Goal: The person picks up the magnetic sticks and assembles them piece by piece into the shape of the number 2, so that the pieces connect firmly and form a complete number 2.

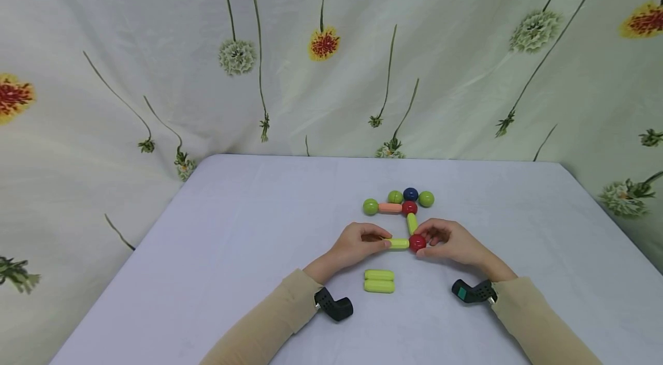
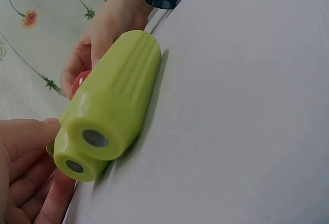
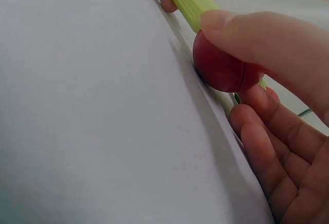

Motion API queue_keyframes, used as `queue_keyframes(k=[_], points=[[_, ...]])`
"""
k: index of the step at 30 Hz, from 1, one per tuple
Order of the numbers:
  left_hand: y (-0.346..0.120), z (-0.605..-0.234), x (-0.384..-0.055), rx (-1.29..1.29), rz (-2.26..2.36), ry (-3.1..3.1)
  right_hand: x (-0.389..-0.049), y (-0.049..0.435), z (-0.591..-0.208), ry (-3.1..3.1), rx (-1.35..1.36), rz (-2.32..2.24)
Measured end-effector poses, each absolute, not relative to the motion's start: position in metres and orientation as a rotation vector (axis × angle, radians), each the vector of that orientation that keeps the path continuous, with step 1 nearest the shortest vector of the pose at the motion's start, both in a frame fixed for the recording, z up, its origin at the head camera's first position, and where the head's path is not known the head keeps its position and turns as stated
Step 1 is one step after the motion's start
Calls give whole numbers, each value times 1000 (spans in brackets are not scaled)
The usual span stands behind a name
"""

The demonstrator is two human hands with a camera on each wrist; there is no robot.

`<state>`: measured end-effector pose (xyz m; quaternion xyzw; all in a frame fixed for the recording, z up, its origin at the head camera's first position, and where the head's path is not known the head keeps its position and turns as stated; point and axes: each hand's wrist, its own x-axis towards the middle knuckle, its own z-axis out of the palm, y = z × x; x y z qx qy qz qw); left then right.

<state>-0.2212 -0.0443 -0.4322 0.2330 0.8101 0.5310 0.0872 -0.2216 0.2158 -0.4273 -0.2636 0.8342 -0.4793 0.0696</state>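
The red ball point(image 1: 417, 243) sits on the table point(image 1: 259, 296) between the person's hands, pinched by the right hand point(image 1: 452, 242), its thumb on the near side and its fingertips on the far side. The left hand point(image 1: 354, 243) pinches the outer end of a lime rod point(image 1: 398, 243), whose other end meets the ball. The ball looks light, hard and glossy, so it would probably roll or slip under a one-sided push; opposite sides, clear of the rod, seem the best grip. The rod looks stiff and lightly ribbed, easiest held by its flanks. A second lime rod point(image 1: 412, 224) runs up from beside the right fingertips, which hide its lower end, to an upper red ball point(image 1: 409, 208). Beyond are an orange rod point(image 1: 390, 208), a blue ball point(image 1: 411, 194) and three green balls point(image 1: 370, 206). Nearer the person, two loose rods point(image 1: 379, 286) lie side by side, grey discs in their visible ends.
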Motion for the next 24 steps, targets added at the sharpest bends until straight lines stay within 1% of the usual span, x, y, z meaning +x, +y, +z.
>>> queue_keyframes(k=[8, 24], points=[[-45, -431, -221, 734, 1599, 2396, -221, 216, -426, 2523, -767, -1419], [-45, -434, -222, 720, 1588, 2407, -222, 217, -428, 2508, -753, -1430]])
